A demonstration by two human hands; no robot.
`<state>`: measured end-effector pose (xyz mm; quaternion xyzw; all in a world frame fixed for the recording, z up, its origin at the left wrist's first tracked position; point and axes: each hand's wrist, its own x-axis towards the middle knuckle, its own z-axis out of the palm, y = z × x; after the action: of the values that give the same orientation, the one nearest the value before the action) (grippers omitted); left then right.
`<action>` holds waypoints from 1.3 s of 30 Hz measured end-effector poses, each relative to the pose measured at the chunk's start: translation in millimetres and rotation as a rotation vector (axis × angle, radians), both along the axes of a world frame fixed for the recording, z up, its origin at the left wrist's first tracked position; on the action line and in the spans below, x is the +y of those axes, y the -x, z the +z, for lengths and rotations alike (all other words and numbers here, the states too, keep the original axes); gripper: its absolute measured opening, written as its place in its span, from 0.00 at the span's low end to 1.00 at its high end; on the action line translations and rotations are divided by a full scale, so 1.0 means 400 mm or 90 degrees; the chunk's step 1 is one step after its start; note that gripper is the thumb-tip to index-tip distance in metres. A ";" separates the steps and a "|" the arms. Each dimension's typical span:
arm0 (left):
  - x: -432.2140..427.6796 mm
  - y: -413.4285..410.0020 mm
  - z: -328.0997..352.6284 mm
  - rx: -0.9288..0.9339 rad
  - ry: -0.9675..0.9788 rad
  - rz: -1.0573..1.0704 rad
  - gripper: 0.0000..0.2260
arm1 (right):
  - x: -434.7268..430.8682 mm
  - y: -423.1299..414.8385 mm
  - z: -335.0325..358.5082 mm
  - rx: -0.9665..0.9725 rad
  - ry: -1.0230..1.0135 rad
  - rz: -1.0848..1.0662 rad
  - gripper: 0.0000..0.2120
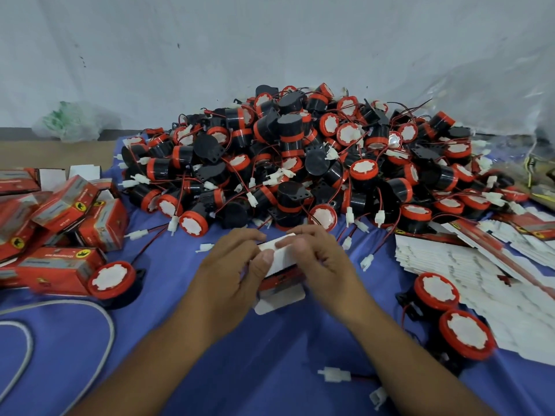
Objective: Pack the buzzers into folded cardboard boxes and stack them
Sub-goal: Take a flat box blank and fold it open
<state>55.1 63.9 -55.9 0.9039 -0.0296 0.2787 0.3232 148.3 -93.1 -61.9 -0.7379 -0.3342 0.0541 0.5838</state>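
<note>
A small red cardboard box [280, 282] sits at the middle of the worktop [240, 373], close to the person, held between both hands. Its white top flap [277, 250] is tipped up and a second white flap sticks out at the near end. The left hand [231, 265] grips the box from its side with the thumb lying on the top flap. The right hand [319, 259] holds the other side, its fingers curled over the flap's far edge. The hands nearly meet over the box. Whether a buzzer is inside cannot be told.

Just behind the hands rises a big pile of buzzers [300, 157], black drums with red caps, red wires and white plugs. To the left lies a loose heap of closed red boxes [63, 223], and a single buzzer [111, 279] stands touching the nearest one. To the right, flat box blanks [468, 265] are fanned out, mostly white side up, with two more buzzers [437, 291] standing on their near edge. A loose white plug [335, 374] lies near the right forearm. A blue cloth covers the worktop, and a grey cable [106, 322] loops across its near left part. A crumpled plastic bag [70, 121] sits far left against the pale wall [210, 40].
</note>
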 end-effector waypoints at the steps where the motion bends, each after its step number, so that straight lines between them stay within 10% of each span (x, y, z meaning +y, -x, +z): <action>1: -0.004 0.002 0.002 -0.012 -0.015 0.007 0.17 | 0.004 0.006 -0.005 -0.004 0.036 0.003 0.31; 8: -0.005 0.025 0.016 0.113 0.203 -0.171 0.04 | 0.019 0.003 -0.012 0.285 -0.019 0.025 0.21; 14: -0.019 0.019 0.015 0.231 0.399 -0.249 0.22 | 0.016 0.009 -0.002 0.346 -0.065 0.108 0.29; 23: -0.019 0.017 0.003 0.166 0.124 -0.111 0.31 | -0.016 0.010 0.038 0.262 0.205 0.062 0.45; 30: -0.048 0.024 -0.010 0.065 0.071 -0.044 0.35 | -0.028 0.025 0.086 0.151 0.266 0.080 0.08; 39: -0.063 0.031 0.010 0.009 0.012 -0.031 0.33 | -0.029 0.040 0.105 0.155 0.205 0.085 0.13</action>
<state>42.6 38.8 -51.8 0.9016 -0.0464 0.2647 0.3389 132.4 -104.6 -20.1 -0.7860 -0.2965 0.2342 0.4893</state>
